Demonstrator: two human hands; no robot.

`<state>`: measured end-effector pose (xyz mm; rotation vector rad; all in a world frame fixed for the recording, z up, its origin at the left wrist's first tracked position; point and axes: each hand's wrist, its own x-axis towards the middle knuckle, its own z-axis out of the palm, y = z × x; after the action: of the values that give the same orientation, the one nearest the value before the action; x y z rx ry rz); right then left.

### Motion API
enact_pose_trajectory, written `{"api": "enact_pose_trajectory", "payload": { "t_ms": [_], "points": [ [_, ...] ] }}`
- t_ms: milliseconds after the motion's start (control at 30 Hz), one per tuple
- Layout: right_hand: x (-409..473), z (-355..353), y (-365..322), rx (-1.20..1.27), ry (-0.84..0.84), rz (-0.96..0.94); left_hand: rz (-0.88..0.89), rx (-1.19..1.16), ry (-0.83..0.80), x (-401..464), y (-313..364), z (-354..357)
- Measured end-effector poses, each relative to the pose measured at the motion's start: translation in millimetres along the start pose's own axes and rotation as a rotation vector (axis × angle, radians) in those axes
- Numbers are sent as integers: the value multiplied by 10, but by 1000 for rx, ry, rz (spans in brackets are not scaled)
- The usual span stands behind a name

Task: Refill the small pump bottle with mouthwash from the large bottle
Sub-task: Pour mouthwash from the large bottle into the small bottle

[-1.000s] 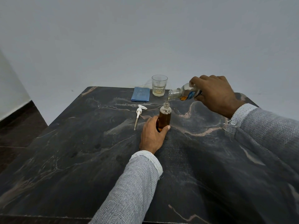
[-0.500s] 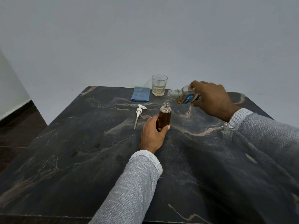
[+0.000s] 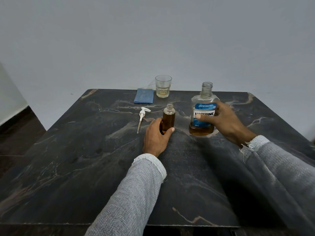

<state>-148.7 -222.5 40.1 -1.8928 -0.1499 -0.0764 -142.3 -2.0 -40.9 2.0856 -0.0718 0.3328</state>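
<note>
Head view: left hand (image 3: 156,136) curls round the small pump bottle (image 3: 168,119), upright and uncapped on the surface (image 3: 85,159). Right hand (image 3: 223,124) grips the large bottle (image 3: 203,113), standing open-necked. Pump head (image 3: 142,116) lies just left of the left hand.

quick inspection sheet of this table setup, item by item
surface: dark marble table, veined, no spill that I can make out
job's things: small bottle upright, uncapped, amber liquid up to the shoulder; large bottle upright on the table, uncapped, a little amber liquid at the bottom; pump head lying flat left of the small bottle
clutter: glass with a little pale liquid; folded blue cloth beside it
grippers: left hand holds the small bottle's base; right hand grips the large bottle
cables: nothing seen
surroundings: plain pale wall; dark floor at left
</note>
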Motion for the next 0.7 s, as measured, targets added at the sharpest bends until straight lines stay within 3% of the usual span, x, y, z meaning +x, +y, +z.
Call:
{"api": "enact_pose_trajectory", "payload": {
  "t_ms": [300,700],
  "points": [
    [-153,-196,293,146,73,48,-3,-2,-6,-9,10,7],
    [-224,-189,372,161,79,39,-18,-8,-14,-19,38,-6]
  ]
}}
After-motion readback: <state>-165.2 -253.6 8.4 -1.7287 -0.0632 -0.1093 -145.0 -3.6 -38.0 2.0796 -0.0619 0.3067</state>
